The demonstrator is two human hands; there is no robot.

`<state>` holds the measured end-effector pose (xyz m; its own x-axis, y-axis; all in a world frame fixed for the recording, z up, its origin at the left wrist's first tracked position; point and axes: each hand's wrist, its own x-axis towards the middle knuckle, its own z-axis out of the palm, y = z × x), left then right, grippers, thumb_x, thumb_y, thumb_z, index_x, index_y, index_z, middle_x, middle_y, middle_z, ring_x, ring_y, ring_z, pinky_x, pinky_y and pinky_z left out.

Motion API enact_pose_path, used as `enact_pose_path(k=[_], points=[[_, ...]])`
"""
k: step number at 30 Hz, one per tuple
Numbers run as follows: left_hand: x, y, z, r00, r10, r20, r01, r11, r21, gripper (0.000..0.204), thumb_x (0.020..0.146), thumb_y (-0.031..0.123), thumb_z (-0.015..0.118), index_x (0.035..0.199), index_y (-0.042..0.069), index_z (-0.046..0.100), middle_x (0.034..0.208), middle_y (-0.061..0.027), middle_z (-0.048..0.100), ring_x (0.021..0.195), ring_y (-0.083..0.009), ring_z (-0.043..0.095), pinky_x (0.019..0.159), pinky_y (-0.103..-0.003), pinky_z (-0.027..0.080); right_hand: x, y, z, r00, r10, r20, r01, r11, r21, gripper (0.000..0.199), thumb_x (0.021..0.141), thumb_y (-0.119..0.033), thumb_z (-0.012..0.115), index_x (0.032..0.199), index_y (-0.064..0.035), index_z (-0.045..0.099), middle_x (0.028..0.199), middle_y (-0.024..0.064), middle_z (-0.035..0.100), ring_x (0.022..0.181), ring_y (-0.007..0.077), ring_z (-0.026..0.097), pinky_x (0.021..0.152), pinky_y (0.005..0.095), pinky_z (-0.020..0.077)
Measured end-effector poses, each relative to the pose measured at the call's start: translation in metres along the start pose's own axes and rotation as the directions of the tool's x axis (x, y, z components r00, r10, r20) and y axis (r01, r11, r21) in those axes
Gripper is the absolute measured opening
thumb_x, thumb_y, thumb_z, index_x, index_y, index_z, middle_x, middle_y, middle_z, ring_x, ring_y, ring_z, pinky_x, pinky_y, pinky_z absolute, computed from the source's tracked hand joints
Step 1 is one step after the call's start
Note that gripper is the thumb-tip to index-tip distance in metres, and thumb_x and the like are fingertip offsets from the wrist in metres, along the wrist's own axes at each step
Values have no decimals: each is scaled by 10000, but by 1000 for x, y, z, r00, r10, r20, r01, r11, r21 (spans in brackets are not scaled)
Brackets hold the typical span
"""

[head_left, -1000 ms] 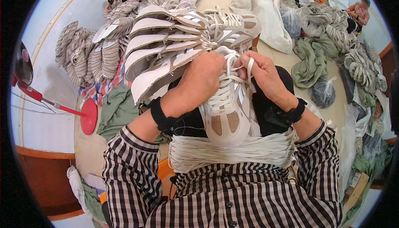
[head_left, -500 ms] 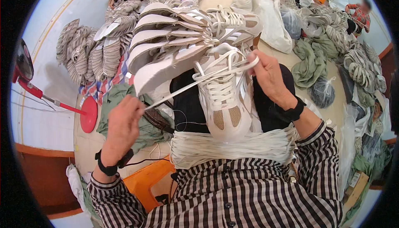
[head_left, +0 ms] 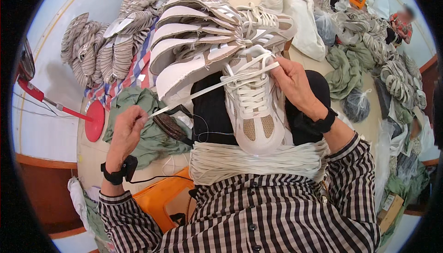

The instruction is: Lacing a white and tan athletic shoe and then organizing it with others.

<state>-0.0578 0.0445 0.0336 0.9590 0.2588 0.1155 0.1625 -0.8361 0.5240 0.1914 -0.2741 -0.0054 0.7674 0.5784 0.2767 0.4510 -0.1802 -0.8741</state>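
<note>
Since half a second ago left hand (head_left: 127, 130) pulled a bit lower and further out, drawing the white flat shoelace (head_left: 203, 91) taut. White-and-beige sneaker (head_left: 254, 103) sits on the lap atop a bundle of laces (head_left: 258, 160); light, soft upper, best steadied at the eyelets. Right hand (head_left: 295, 84) pinches the lace at the top eyelets. Left fingers clamp the lace end; thin, floppy, likely slips.

Left open only a narrow gap beside the taut white flat lace (head_left: 203, 90), hemmed by stacked white shoe uppers (head_left: 194, 45) above and bundled white laces (head_left: 258, 160) below.
</note>
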Motion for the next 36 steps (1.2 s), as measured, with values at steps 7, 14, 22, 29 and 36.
enact_pose_path(k=[7,14,22,29,36], points=[[9,8,6,999,-40,9,41,992,-122,72,863,42,531,925,6,536,736,-41,523,655,-125,482,619,-246,400,-10,-9,-11,990,-10,143,7,1000,17,199,873,-150,539,857,48,551,616,110,495,591,121,442,560,291,396],[16,45,33,807,318,-498,-229,945,233,646,723,14,669,1310,27,400,1249,-132,512,1105,-247,516,875,-340,435,-33,0,-32,987,32,160,33,922,-385,117,848,-96,553,887,14,558,758,176,619,689,311,607,621,385,457],[100,76,35,550,546,-632,-454,831,323,666,714,-44,617,1337,0,385,1361,-228,428,1252,-387,431,961,-419,414,-70,1,-17,965,-143,220,257,676,-691,493,737,-29,578,1212,-19,447,1173,179,524,1039,334,546,810,422,454],[138,112,-5,680,540,-495,-483,839,251,333,877,42,522,1208,71,545,1076,-199,629,983,-358,613,842,-365,462,-47,13,-11,853,-489,184,436,471,-767,507,758,-91,595,1232,-3,440,1227,196,510,1058,333,542,854,393,445],[178,129,-12,634,530,-563,-432,847,311,311,845,25,512,1147,75,562,993,-239,632,933,-414,605,797,-420,469,-24,21,-28,867,-469,167,468,656,-592,572,775,-75,556,1311,38,391,1287,291,460,1042,377,569,851,403,494]])
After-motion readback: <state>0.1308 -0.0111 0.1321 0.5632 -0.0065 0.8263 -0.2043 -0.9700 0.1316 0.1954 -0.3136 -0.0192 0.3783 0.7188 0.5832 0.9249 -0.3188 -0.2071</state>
